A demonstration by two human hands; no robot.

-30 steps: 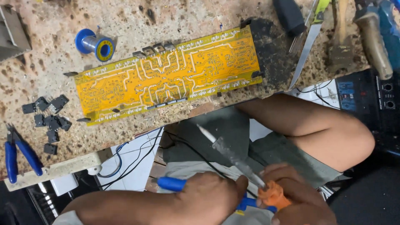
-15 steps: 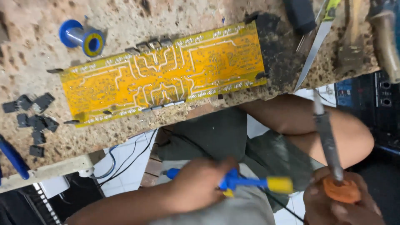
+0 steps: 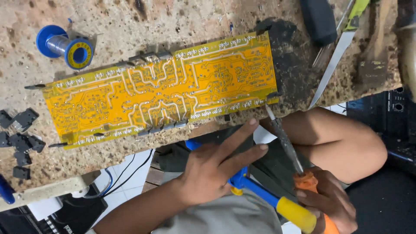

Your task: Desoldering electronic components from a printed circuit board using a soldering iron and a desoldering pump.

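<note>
Soldering iron (image 3: pixel 284 138) swinging in since half a second ago: tip now arriving at lower right corner of yellow circuit board (image 3: pixel 164 89), earlier pointing well right of it. Our right hand (image 3: pixel 331 201) closing grip around orange handle. Our left hand (image 3: pixel 216 167) resting on blue-and-yellow desoldering pump (image 3: pixel 277 201), fingers stretching toward board edge. Board lying solder-side up on tabletop (image 3: pixel 182 17), solder spool (image 3: pixel 65 45) near its upper left corner.
</note>
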